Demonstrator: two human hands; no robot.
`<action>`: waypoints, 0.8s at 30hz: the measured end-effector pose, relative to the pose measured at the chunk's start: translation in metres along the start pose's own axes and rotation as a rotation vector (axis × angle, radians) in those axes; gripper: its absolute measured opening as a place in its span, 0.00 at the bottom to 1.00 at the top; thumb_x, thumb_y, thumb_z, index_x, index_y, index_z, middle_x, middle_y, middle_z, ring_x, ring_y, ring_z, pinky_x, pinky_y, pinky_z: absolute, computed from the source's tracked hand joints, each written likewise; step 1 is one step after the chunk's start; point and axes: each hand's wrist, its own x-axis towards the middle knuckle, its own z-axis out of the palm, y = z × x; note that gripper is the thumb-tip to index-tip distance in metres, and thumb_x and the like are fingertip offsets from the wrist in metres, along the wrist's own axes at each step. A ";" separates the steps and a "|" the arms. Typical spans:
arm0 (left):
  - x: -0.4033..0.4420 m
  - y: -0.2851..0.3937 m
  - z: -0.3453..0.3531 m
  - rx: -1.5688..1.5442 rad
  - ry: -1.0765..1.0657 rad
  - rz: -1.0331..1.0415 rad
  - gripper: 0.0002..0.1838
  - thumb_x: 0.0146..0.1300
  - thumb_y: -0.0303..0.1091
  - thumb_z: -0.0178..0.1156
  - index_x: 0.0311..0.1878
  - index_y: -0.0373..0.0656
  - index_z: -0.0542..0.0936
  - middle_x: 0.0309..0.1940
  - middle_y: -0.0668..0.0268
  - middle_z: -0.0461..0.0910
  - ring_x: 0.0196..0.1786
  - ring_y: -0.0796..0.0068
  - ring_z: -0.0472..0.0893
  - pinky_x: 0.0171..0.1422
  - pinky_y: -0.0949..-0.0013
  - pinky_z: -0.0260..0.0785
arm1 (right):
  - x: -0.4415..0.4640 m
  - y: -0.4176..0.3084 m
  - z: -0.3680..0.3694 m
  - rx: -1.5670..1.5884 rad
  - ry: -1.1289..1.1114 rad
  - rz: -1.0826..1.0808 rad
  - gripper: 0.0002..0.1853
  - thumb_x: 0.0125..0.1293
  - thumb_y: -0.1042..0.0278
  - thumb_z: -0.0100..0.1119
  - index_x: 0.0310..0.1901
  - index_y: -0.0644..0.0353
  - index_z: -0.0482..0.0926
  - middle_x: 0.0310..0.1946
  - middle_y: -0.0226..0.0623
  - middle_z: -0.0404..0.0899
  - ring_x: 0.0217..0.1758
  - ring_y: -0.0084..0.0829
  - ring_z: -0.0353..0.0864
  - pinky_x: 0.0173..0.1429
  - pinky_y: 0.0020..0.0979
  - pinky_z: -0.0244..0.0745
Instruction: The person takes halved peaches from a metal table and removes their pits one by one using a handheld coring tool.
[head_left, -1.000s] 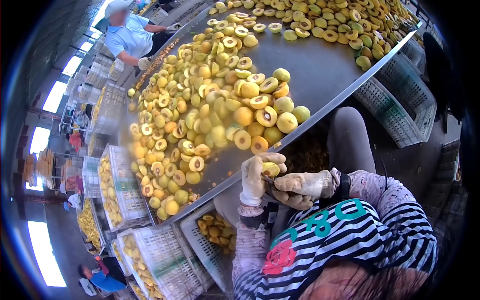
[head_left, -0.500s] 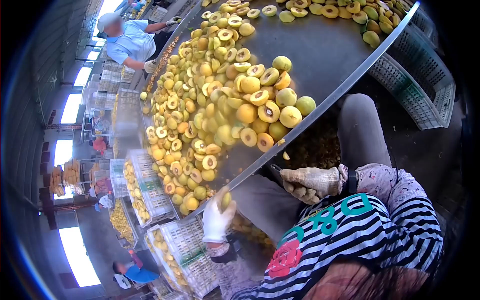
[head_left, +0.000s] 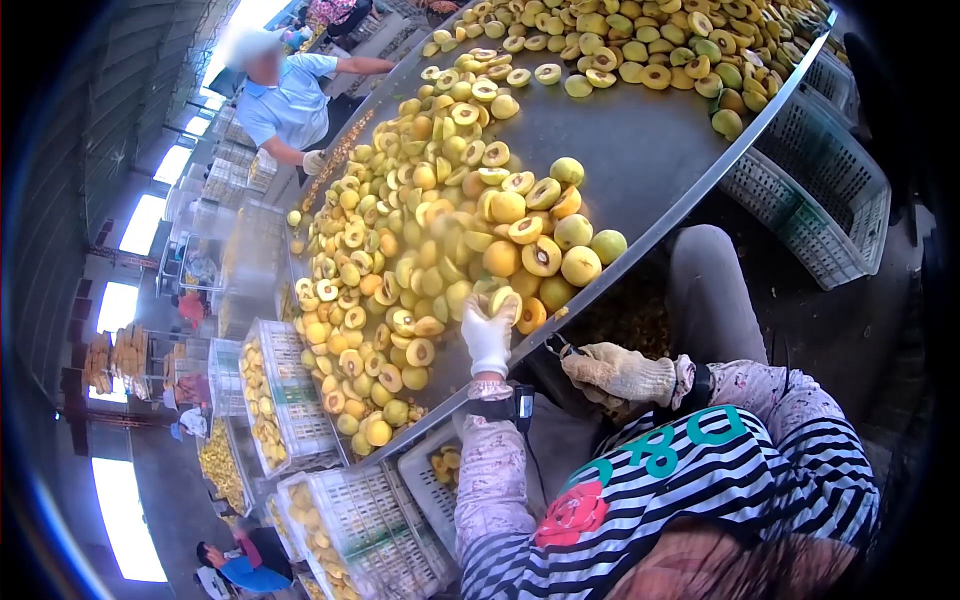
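My left hand [head_left: 487, 336], in a white glove, reaches over the near edge of the metal table [head_left: 620, 130]. Its fingers are closed around a yellow fruit half [head_left: 503, 302], beside the heap of halved fruit [head_left: 420, 230]. Lower right, past the table rim, my right hand [head_left: 620, 373] in a beige glove is wrapped round a small metal tool [head_left: 561, 346] with a looped tip. Several fruits, whole or halved, lie just beyond my left hand, some with pits showing.
Below the table edge stand a white crate [head_left: 430, 480] with fruit and another crate [head_left: 375, 540]. A crate [head_left: 815, 190] is at the right. Across the table a person in light blue [head_left: 285, 105] works. A second fruit heap [head_left: 650, 45] lies at the far side.
My left hand went from beside the tool down toward the crates, then up over the table to the fruit heap. My right hand stays near the same place with the tool.
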 end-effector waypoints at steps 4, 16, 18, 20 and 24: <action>-0.070 0.076 -0.013 -0.487 -0.058 0.069 0.13 0.65 0.23 0.62 0.52 0.37 0.76 0.46 0.64 0.79 0.46 0.74 0.81 0.53 0.71 0.77 | 0.001 -0.018 0.014 -0.172 -0.050 -0.053 0.18 0.76 0.46 0.55 0.39 0.55 0.76 0.21 0.25 0.69 0.19 0.20 0.66 0.24 0.25 0.61; -0.113 0.052 -0.012 -1.107 0.031 -0.274 0.19 0.79 0.45 0.50 0.54 0.37 0.80 0.49 0.58 0.83 0.51 0.62 0.84 0.59 0.58 0.80 | 0.056 0.028 0.033 -0.598 0.090 -0.333 0.23 0.75 0.49 0.54 0.55 0.62 0.80 0.41 0.48 0.84 0.45 0.43 0.83 0.51 0.39 0.76; -0.112 0.052 -0.012 -1.053 0.016 -0.252 0.19 0.79 0.45 0.50 0.52 0.36 0.80 0.46 0.58 0.83 0.48 0.62 0.84 0.57 0.59 0.81 | 0.058 0.035 0.032 -0.599 0.092 -0.407 0.20 0.75 0.50 0.55 0.52 0.61 0.81 0.30 0.39 0.83 0.32 0.33 0.82 0.39 0.35 0.76; -0.111 0.051 -0.010 -1.019 0.000 -0.226 0.19 0.79 0.44 0.49 0.52 0.36 0.80 0.44 0.57 0.84 0.45 0.62 0.85 0.55 0.59 0.81 | 0.051 0.025 0.036 -0.575 0.075 -0.258 0.23 0.75 0.49 0.54 0.55 0.62 0.80 0.41 0.48 0.84 0.45 0.43 0.83 0.52 0.39 0.76; -0.105 0.040 -0.007 -0.981 -0.119 -0.159 0.21 0.79 0.46 0.49 0.49 0.34 0.80 0.39 0.55 0.85 0.41 0.62 0.85 0.51 0.60 0.81 | 0.048 0.025 0.032 -0.637 0.071 -0.213 0.24 0.76 0.46 0.53 0.51 0.63 0.81 0.35 0.46 0.85 0.37 0.41 0.85 0.44 0.37 0.79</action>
